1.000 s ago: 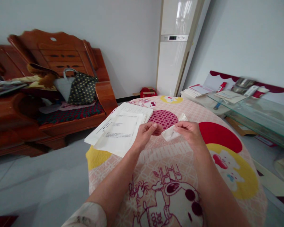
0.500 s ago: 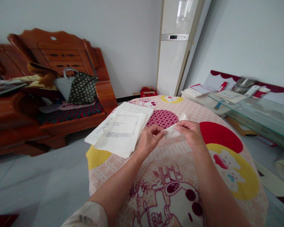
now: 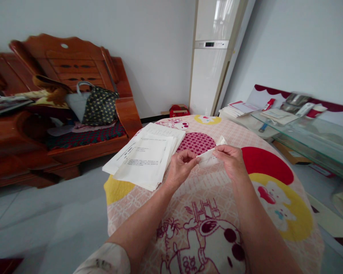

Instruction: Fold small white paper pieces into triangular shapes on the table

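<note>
Over the middle of the table, a small white folded paper (image 3: 208, 157) is stretched between my two hands. My left hand (image 3: 183, 166) pinches its left end between thumb and finger. At its right end, my right hand (image 3: 229, 160) grips it, and a pointed tip of paper sticks up behind the fingers. Left of my left hand lies a stack of printed sheets (image 3: 148, 152), spread a little unevenly. Beneath everything is a round table with a patterned pink cloth (image 3: 211, 186).
A wooden armchair (image 3: 128, 114) with a star-patterned bag (image 3: 100, 106) stands at the left. Behind the table is a tall white cabinet unit (image 3: 207, 76). To the right, a glass table (image 3: 305, 127) bears papers, a metal bowl and a red-and-white cup (image 3: 315, 111).
The paper and the fingertips of both hands have shifted very slightly to the right. My grip on both ends is unchanged.
</note>
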A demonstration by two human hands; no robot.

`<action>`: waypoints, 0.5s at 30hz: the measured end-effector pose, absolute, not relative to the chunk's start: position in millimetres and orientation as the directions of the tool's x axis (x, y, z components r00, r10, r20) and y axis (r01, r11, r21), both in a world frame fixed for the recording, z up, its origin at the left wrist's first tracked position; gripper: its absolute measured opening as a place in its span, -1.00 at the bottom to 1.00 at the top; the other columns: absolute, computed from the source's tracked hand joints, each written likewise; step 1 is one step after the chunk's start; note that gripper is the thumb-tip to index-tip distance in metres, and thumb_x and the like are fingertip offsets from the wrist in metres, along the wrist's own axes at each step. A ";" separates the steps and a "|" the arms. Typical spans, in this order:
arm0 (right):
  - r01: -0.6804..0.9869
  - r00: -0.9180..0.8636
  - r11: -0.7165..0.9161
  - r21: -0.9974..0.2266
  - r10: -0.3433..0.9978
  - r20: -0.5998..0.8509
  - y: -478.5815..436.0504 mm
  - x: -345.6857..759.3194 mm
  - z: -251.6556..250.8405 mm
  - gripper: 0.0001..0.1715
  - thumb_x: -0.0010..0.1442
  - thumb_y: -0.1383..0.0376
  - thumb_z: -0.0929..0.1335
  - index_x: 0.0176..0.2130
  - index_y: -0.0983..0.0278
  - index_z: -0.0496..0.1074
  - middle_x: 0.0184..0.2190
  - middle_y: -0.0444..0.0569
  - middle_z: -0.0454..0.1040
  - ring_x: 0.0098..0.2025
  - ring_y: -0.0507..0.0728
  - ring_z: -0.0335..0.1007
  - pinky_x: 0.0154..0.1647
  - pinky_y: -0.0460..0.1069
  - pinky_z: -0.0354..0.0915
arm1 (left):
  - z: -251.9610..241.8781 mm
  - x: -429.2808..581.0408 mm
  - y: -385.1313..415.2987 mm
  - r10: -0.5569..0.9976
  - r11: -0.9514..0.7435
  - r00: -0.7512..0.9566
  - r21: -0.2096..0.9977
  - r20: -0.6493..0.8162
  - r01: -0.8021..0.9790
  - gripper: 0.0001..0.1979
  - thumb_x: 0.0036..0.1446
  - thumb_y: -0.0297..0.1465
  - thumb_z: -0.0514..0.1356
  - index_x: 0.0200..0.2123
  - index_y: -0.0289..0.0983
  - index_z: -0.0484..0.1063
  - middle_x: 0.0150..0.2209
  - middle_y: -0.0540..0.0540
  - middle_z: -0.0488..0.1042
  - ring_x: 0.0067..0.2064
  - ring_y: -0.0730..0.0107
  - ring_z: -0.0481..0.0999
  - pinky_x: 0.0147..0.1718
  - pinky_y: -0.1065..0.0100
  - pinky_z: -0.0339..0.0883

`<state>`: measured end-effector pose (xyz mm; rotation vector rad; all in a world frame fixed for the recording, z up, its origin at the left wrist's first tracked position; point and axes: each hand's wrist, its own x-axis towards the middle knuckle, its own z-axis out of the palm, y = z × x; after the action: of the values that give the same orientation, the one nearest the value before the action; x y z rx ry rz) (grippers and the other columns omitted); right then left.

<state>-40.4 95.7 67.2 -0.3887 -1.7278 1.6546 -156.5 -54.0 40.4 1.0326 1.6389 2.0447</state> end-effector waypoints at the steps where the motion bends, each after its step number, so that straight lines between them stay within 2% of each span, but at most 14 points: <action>1: -0.246 -0.706 0.138 -0.959 0.652 0.275 95.6 -40.5 67.0 -0.88 -0.05 0.22 0.52 -0.46 0.22 0.61 -0.55 -0.13 0.52 -0.52 0.06 0.33 -0.45 -0.03 0.28 | 40.1 -156.5 -53.9 0.646 -0.293 -0.687 0.939 0.331 0.177 -0.70 0.03 -0.21 0.42 -0.45 -0.32 0.47 -0.53 0.02 0.42 -0.52 0.55 0.32 -0.54 0.49 0.14; 10: -0.230 -0.707 0.138 -0.963 0.656 0.263 95.9 -43.3 62.6 -0.86 -0.06 0.20 0.53 -0.47 0.22 0.60 -0.56 -0.13 0.51 -0.51 0.06 0.33 -0.44 -0.02 0.28 | 39.2 -156.0 -56.3 0.622 -0.268 -0.713 0.943 0.324 0.195 -0.67 0.02 -0.20 0.42 -0.52 -0.31 0.46 -0.56 0.00 0.45 -0.54 0.53 0.32 -0.54 0.44 0.14; 15: -0.212 -0.690 0.125 -0.969 0.683 0.239 90.6 -45.8 65.6 -0.83 -0.09 0.19 0.53 -0.49 0.23 0.58 -0.58 -0.14 0.48 -0.53 0.05 0.30 -0.47 -0.03 0.26 | 44.4 -158.5 -54.8 0.635 -0.306 -0.712 0.944 0.300 0.125 -0.67 0.04 -0.17 0.40 -0.48 -0.32 0.47 -0.52 -0.02 0.47 -0.47 0.49 0.41 -0.46 0.45 0.30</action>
<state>-45.8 90.6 65.6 -0.4604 -1.7151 1.6491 -158.5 -54.8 44.4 0.9564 1.5966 2.0823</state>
